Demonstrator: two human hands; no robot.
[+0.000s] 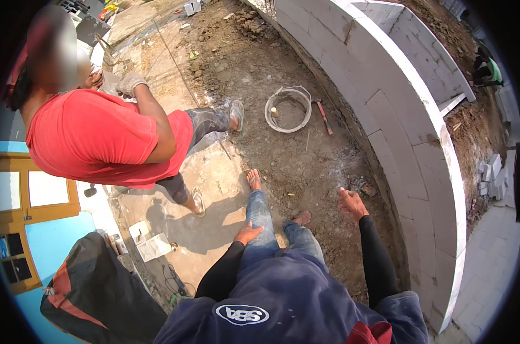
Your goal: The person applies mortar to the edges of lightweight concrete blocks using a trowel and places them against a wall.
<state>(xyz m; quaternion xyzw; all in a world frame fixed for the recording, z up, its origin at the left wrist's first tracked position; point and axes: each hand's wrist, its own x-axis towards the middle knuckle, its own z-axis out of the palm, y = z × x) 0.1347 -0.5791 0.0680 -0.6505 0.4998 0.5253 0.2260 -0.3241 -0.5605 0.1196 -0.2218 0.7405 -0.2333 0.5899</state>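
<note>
- Right hand [351, 204] was held half-curled, any hold indiscernible; left hand [248, 233] was rested loosely open on jeans [258, 205].
- Hammer [324, 117] was laid ahead, nearer the right, lengthwise toward it, near the earth's [271, 152] wall-side edge.

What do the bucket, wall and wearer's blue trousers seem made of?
Bucket: possibly plastic; its rim looks dull, pale and smeared.
Wall: probably lightweight concrete, matte grey blocks with visible joints.
Blue trousers: likely denim, given the faded, uneven blue.

The left grip [249, 233] rests on the left leg [257, 205]; the right grip [351, 204] is held out sideways, fingers [345, 196] loosely curled.
</note>
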